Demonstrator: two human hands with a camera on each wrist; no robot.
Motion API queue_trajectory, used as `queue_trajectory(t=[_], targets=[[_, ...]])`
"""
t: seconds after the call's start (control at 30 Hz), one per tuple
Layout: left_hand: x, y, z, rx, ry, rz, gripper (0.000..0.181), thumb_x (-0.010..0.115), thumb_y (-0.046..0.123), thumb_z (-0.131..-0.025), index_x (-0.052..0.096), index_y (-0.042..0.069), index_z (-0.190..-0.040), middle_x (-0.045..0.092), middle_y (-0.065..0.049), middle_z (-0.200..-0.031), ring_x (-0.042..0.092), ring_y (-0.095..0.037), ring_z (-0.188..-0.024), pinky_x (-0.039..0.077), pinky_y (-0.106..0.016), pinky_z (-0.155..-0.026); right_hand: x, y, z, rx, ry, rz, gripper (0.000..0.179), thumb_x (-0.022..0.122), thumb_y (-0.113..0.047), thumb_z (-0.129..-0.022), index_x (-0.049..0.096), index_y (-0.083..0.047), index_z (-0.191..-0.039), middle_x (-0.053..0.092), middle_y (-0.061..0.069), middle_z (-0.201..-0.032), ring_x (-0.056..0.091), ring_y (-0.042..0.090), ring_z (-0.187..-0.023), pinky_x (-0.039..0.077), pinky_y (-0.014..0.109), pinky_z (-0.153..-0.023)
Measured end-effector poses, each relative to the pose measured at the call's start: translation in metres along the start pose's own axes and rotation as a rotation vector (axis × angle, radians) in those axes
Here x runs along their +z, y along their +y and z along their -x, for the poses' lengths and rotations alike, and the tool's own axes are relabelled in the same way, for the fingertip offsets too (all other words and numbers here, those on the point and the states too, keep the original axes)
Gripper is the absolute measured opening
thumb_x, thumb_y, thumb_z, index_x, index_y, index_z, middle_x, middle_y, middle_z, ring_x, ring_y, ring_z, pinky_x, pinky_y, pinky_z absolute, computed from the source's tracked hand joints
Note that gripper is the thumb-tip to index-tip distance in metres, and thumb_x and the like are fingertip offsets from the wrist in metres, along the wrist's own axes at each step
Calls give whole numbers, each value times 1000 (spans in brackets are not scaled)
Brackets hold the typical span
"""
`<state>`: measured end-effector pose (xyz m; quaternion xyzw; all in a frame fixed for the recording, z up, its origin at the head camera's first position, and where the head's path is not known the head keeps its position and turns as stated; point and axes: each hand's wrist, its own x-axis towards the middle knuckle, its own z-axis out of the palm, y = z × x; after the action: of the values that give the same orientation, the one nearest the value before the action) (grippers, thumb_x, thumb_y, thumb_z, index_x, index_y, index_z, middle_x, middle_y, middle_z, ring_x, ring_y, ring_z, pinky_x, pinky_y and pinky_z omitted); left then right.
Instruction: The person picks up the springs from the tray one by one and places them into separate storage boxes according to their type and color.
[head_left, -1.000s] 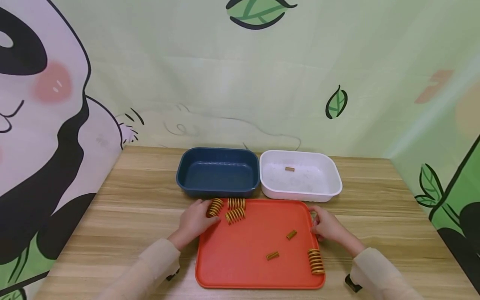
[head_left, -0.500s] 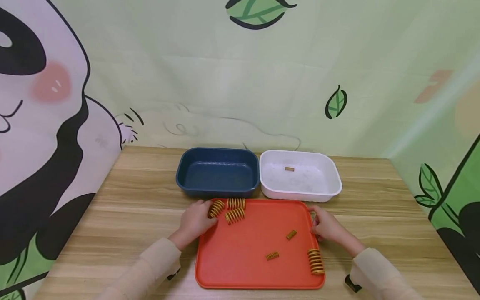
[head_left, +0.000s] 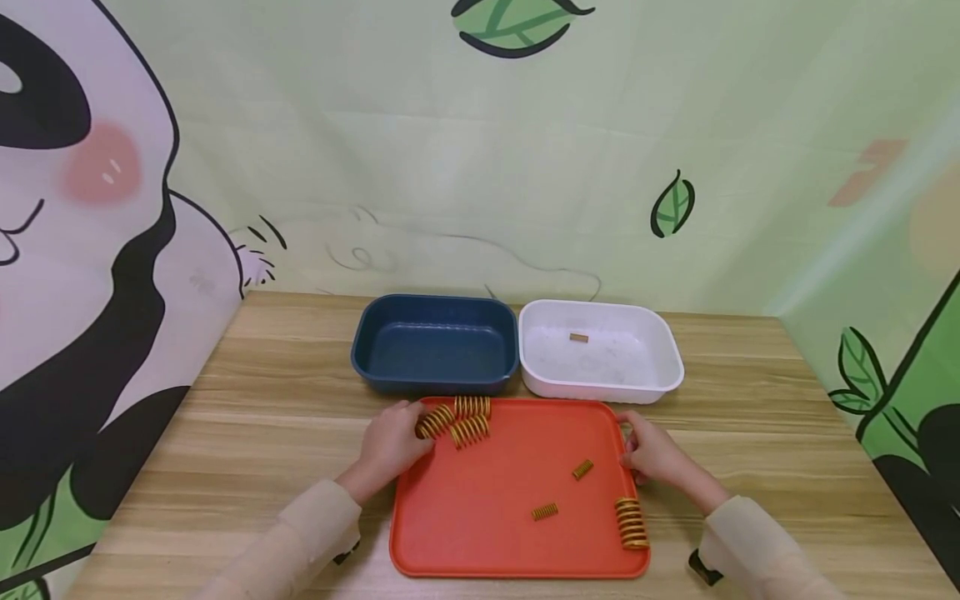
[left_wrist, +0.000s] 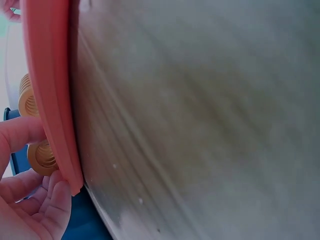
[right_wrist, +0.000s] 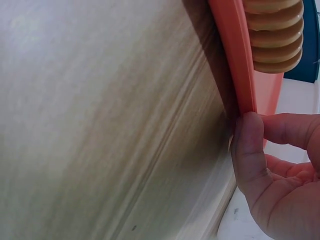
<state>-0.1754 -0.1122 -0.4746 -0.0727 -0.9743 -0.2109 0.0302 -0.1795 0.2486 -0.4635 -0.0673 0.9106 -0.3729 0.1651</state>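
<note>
My left hand [head_left: 392,437] holds the red tray [head_left: 510,542] at its far left corner, thumb over the rim and fingers curled beside it. A large gold coil spring [head_left: 436,422] lies against this hand; in the left wrist view its round end [left_wrist: 42,157] shows between thumb and fingers. Two more large springs [head_left: 472,407] [head_left: 470,431] lie just right of it. On the opposite side my right hand [head_left: 651,446] pinches the tray's right rim between thumb and finger. Nearer me along that rim lies another large spring [head_left: 632,523]. Two small springs [head_left: 582,469] [head_left: 545,512] rest on the tray.
Behind the tray stand a dark blue bin [head_left: 435,385] and, beside it, a white bin [head_left: 600,392] with one small spring [head_left: 579,337] inside. All stand on a wood-grain table [head_left: 292,417]. A printed cloth backdrop [head_left: 420,167] rises behind.
The large spring by my left hand has turned and shifted slightly right, towards the other two. The left thumb has drawn back a little. My right hand and the tray have hardly moved.
</note>
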Motion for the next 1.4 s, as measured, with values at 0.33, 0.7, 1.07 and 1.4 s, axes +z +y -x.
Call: queue_trajectory(t=[0.33, 0.7, 1.07, 1.4], targets=[[1, 0, 2, 15, 34, 38, 30, 73, 15, -65, 64, 8, -93, 64, -7, -83, 59, -22, -74, 49, -37, -69, 0, 0, 0, -12, 0, 1, 54, 54, 14, -72, 36, 7, -122, 43, 5, -62, 44, 14, -43, 43, 28, -42], [-3, 0, 5, 36, 75, 80, 29, 74, 12, -64, 64, 7, -92, 64, -7, -83, 59, -22, -76, 49, -37, -71, 0, 0, 1, -18, 2, 6, 55, 54, 13, -72, 36, 7, -123, 43, 5, -62, 44, 14, -42, 43, 27, -41], [-18, 9, 5, 57, 112, 132, 28, 74, 12, -65, 64, 7, -91, 63, -7, -86, 57, -20, -74, 48, -36, -70, 1, 1, 0, 5, 0, 9, 54, 54, 13, -72, 36, 6, -123, 44, 6, -63, 45, 14, -45, 44, 28, -42], [-23, 17, 5, 85, 121, 136, 29, 75, 13, -64, 64, 7, -90, 64, -7, -86, 53, -16, -69, 46, -31, -65, 1, 3, 0, -34, 2, 25, 53, 54, 14, -72, 35, 8, -122, 43, 4, -60, 43, 12, -42, 42, 25, -40]])
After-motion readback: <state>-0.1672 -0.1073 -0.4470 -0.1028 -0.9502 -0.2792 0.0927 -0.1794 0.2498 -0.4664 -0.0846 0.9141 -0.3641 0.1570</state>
